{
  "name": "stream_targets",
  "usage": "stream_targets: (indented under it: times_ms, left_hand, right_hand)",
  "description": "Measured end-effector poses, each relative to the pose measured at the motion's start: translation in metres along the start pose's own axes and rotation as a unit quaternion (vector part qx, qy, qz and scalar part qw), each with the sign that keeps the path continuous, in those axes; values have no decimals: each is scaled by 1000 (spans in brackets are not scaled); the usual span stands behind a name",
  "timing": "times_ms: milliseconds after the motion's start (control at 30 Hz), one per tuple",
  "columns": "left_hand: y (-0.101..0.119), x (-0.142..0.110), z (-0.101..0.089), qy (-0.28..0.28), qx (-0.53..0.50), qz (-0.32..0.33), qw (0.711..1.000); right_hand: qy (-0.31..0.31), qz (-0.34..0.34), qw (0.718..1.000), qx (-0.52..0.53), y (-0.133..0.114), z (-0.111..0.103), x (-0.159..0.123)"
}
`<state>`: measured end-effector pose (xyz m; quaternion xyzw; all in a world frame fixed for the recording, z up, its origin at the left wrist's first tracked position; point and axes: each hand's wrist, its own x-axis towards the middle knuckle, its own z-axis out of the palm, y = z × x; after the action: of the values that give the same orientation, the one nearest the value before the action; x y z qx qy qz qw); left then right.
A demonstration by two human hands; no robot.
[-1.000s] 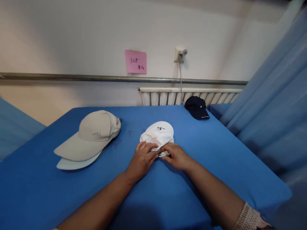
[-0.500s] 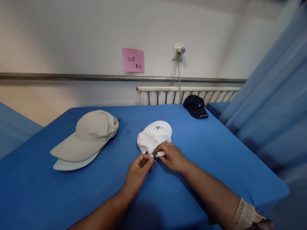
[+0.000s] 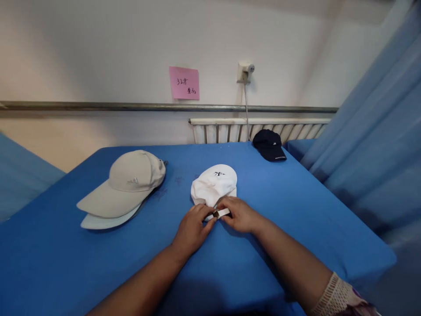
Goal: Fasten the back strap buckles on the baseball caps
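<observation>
A white baseball cap (image 3: 210, 188) lies in the middle of the blue-covered table, its brim with a black logo pointing away from me. The back strap (image 3: 224, 213) and its small metal buckle face me. My left hand (image 3: 194, 226) pinches the strap on the left of the buckle, thumb and fingers closed. From the other side, my right hand (image 3: 239, 214) grips the strap just right of the buckle. My fingers partly cover the buckle and the strap ends.
Stacked caps, a beige one (image 3: 130, 182) over a pale one (image 3: 108, 221), lie at the left. A black cap (image 3: 269, 145) is at the far right corner. Behind the blue table (image 3: 131, 272) are a radiator (image 3: 220, 131) and a wall rail. A blue curtain (image 3: 371, 145) hangs at the right.
My left hand has moved slightly up and right, its fingers now over the strap beside the buckle. The right hand keeps its hold, and the view has shifted slightly.
</observation>
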<state>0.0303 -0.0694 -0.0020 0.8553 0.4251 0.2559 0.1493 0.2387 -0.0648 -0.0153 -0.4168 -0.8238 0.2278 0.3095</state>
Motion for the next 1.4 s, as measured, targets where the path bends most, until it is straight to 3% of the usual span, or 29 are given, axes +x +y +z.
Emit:
stream_targets:
  times_ms: [300, 533, 767, 1000, 1400]
  left_hand:
    - [-1, -4, 1, -29, 67, 52, 996]
    - [-1, 0, 3, -44, 22, 19, 999]
    - [1, 3, 3, -78, 15, 23, 997]
    - [-1, 6, 7, -85, 41, 20, 995]
    - [1, 9, 10, -81, 50, -3, 995]
  right_hand:
    - [-25, 106, 986, 127, 13, -6, 0]
    - [-63, 128, 967, 213, 20, 6, -5]
    - [-29, 112, 979, 169, 25, 12, -2]
    - [-14, 151, 985, 78, 22, 14, 3]
    - [3, 195, 980, 41, 13, 11, 7]
